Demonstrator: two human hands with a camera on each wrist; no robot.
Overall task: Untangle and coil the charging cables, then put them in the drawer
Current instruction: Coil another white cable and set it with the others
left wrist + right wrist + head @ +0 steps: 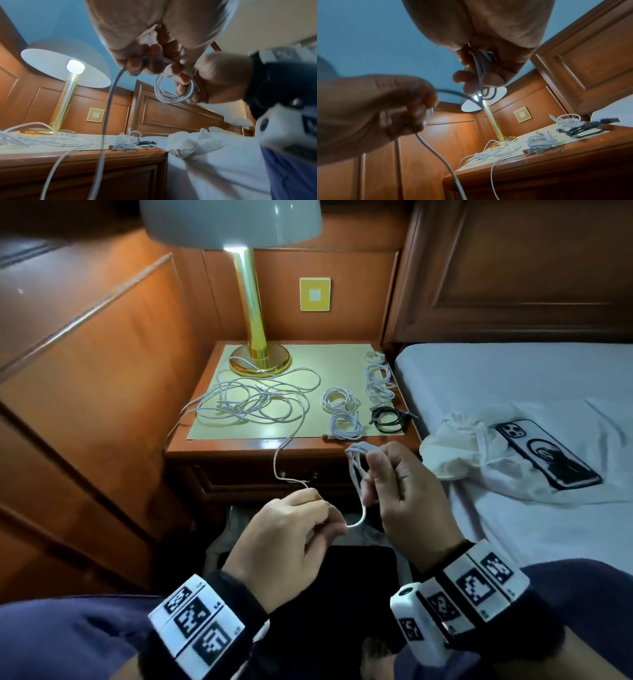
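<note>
My right hand (383,474) grips a small coil of white cable (356,470) in front of the nightstand (291,446); the coil (173,93) hangs from its fingers. My left hand (308,515) pinches the same cable's free run (284,460), which trails up over the nightstand edge into a loose tangle of white cables (253,402). Several coiled white cables (342,412) and one coiled black cable (390,416) lie on the nightstand's right side. The closed drawer (260,477) sits just behind my hands.
A gold lamp (253,350) stands at the back of the nightstand. To the right is a bed (513,385) with a white cloth bag (455,450) and a phone (544,453). Wood panelling (85,371) closes the left side.
</note>
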